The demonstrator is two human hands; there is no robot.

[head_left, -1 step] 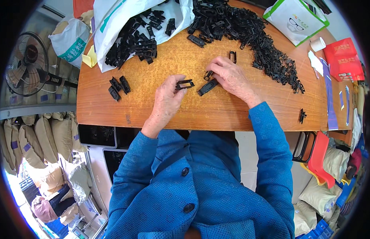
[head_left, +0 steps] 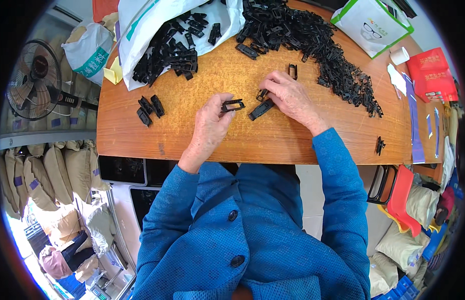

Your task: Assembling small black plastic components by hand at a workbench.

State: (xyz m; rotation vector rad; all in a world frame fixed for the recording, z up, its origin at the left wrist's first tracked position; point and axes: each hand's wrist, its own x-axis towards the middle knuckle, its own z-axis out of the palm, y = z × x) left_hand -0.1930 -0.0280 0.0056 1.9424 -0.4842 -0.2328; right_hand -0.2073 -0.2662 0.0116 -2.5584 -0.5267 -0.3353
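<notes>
At the far left of the frame, a black fan with a round wire cage [head_left: 34, 80] is seen above plump tan sacks [head_left: 47, 175]. Toward the upper left, a large open white woven sack [head_left: 135, 37] is spread on a brown wooden table with a worn, yellowish middle [head_left: 192, 142]; many black plastic clips [head_left: 172, 55] are gathered at its mouth. Below them, three black plastic clips in a loose cluster [head_left: 150, 110] are set on the wood. Near the centre, a slim black open-framed plastic piece [head_left: 233, 105] is pinched between the thumb and fingers of the left hand [head_left: 211, 122], its free end pointed right. Just right of it, a long black plastic clip [head_left: 261, 109] is seen slanted beneath the fingertips of the right hand [head_left: 288, 97]. That hand is curled nearly closed, a small black plastic piece [head_left: 262, 94] being gripped at its fingertips; whether the clip is also held cannot be told. Both forearms are covered by a blue textured jacket [head_left: 217, 220]. Above the right hand, a black rectangular plastic frame [head_left: 292, 66] is placed by itself. From upper centre toward the right, a long heap of black plastic parts [head_left: 312, 40] is spread. At the upper right, a white bag with green edging [head_left: 375, 30] is seen, then a red box [head_left: 434, 75].
</notes>
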